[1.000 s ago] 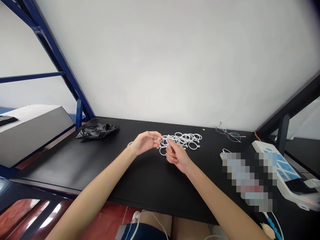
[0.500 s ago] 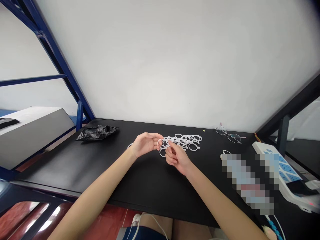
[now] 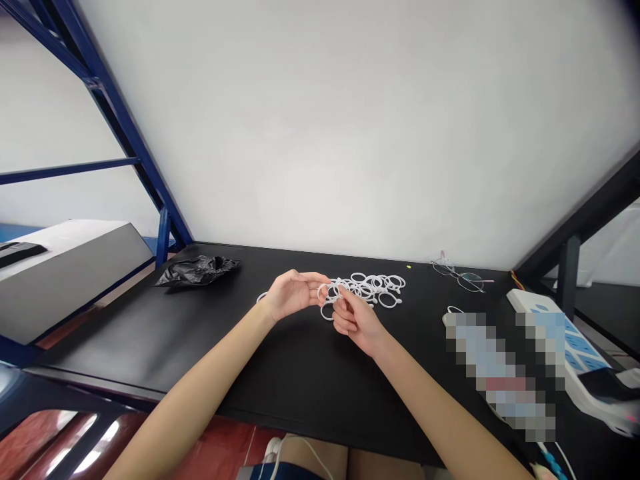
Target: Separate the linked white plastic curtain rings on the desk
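Observation:
Both my hands meet over the desk around a white curtain ring [image 3: 323, 292], a thin plastic loop. My left hand [image 3: 294, 297] pinches its left side between thumb and fingertips. On the other side, my right hand [image 3: 356, 320] is closed, with thumb and index finger gripping the ring and the other fingers curled in. Just behind them lies a loose pile of similar white rings [image 3: 373, 285], each with a small knob. One more ring [image 3: 261, 297] rests on the desk, partly hidden behind my left wrist.
On the black desk [image 3: 290, 373], a crumpled black plastic bag [image 3: 197, 271] lies at the left. Eyeglasses [image 3: 463, 277] sit at the back right. A blurred-out object [image 3: 500, 373] and a white power strip [image 3: 575, 360] are at the right. Blue metal framing [image 3: 125, 127] rises at the left.
The view has shifted slightly, so everything sits a little lower and to the right. Both hands keep nearly the same pose at the ring.

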`<state>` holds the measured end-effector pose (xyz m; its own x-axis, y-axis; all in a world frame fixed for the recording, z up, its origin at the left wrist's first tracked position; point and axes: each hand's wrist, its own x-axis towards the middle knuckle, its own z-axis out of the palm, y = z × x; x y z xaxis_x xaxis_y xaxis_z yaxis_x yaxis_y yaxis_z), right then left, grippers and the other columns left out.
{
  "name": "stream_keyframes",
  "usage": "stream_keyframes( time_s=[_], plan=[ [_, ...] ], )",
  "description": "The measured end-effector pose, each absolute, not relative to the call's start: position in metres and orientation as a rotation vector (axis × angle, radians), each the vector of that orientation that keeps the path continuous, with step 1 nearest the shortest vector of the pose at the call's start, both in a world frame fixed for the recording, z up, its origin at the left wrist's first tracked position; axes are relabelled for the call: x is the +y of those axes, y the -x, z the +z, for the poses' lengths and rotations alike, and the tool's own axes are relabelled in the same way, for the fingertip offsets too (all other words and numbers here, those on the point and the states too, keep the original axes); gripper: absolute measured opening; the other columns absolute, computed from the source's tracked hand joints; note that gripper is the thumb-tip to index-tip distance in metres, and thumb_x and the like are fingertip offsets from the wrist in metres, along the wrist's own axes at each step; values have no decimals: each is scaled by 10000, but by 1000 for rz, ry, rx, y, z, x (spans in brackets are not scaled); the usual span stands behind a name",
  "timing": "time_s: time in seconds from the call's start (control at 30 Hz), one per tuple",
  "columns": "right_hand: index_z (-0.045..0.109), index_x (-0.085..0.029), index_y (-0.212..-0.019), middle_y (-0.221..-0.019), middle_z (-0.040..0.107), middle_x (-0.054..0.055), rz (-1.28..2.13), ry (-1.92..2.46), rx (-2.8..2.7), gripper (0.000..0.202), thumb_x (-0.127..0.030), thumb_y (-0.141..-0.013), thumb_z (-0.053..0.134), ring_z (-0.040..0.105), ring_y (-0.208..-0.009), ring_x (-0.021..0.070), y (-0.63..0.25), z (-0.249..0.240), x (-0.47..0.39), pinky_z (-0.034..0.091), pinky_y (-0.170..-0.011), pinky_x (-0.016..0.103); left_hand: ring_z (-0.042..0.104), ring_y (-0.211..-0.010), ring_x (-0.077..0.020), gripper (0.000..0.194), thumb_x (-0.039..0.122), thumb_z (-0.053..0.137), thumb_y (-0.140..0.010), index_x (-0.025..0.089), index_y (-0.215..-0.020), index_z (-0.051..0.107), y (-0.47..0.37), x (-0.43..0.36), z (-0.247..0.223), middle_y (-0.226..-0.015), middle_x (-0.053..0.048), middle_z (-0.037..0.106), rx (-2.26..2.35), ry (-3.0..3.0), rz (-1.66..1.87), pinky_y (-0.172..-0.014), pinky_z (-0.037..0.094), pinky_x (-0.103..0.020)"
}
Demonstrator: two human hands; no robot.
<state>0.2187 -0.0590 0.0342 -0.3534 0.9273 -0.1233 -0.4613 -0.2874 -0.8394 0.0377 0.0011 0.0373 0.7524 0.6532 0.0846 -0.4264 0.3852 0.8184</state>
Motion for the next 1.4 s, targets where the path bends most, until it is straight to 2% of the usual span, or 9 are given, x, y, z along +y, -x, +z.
stream_keyframes(
  time_s=[0.13, 0.23, 0.33, 0.43, 0.53, 0.63, 0.8, 1.0, 1.4],
  plan=[
    [398, -199, -535, -384, 227, -125, 1788, 780, -887, 479, -510, -774, 672, 179, -334, 32, -218, 33, -58, 266, -366, 188, 577, -753, -178, 374, 404, 555, -758, 113, -950, 692, -42, 0, 39, -825, -92, 628, 344, -1007, 767, -728, 475, -313],
    [377, -201, -534, -391, 224, -126, 1702, 812, -908, 500, -530, -764, 674, 189, -332, 29, -217, 33, -57, 275, -367, 188, 574, -747, -155, 347, 459, 561, -832, 135, -907, 657, -51, -6, 42, -819, -66, 611, 564, -1180, 960, -623, 482, -247],
    [377, -201, -543, -403, 225, -125, 1573, 866, -978, 504, -554, -778, 650, 208, -332, 28, -215, 32, -58, 282, -369, 188, 557, -616, -132, 507, 602, 469, -864, 121, -850, 628, -61, -13, 43, -761, -52, 592, 761, -1408, 958, -444, 419, -201],
    [393, -201, -555, -410, 232, -120, 1460, 917, -1083, 497, -575, -808, 603, 230, -330, 31, -213, 28, -59, 290, -370, 192, 507, -452, -106, 650, 690, 323, -879, 114, -798, 611, -69, -19, 41, -627, -33, 577, 855, -1507, 822, -375, 360, -203],
    [403, -205, -568, -417, 262, -110, 1341, 960, -1210, 496, -596, -834, 554, 251, -327, 40, -212, 20, -60, 292, -366, 204, 389, -339, -73, 659, 654, 279, -914, 118, -679, 583, -71, -20, 37, -435, 20, 458, 848, -1595, 783, -381, 309, -206],
    [414, -208, -589, -429, 290, -95, 1170, 991, -1348, 487, -592, -877, 495, 292, -345, 59, -212, 13, -61, 289, -378, 220, 356, -342, -62, 615, 589, 306, -938, 126, -620, 558, -69, -19, 35, -404, 43, 397, 821, -1697, 814, -418, 308, -209],
    [432, -206, -615, -470, 360, -63, 873, 1090, -1471, 451, -515, -944, 424, 362, -418, 89, -213, 11, -64, 323, -454, 247, 427, -407, -74, 491, 472, 347, -941, 140, -620, 517, -67, -18, 32, -500, 33, 467, 887, -1803, 858, -454, 334, -212],
    [423, -206, -633, -529, 363, -50, 650, 1141, -1552, 410, -445, -966, 406, 350, -483, 104, -212, 11, -66, 279, -490, 262, 411, -460, -72, 372, 308, 356, -921, 143, -622, 501, -71, -25, 31, -526, 46, 447, 897, -1864, 953, -496, 330, -206],
    [361, -217, -707, -555, 318, -72, 262, 903, -1685, 269, -196, -973, 387, 307, -442, 77, -210, 2, -74, 249, -457, 231, 451, -519, -100, 343, 281, 350, -914, 137, -690, 565, -80, -39, 28, -582, -9, 525, 722, -2161, 1474, -532, 359, -230]
  ],
)
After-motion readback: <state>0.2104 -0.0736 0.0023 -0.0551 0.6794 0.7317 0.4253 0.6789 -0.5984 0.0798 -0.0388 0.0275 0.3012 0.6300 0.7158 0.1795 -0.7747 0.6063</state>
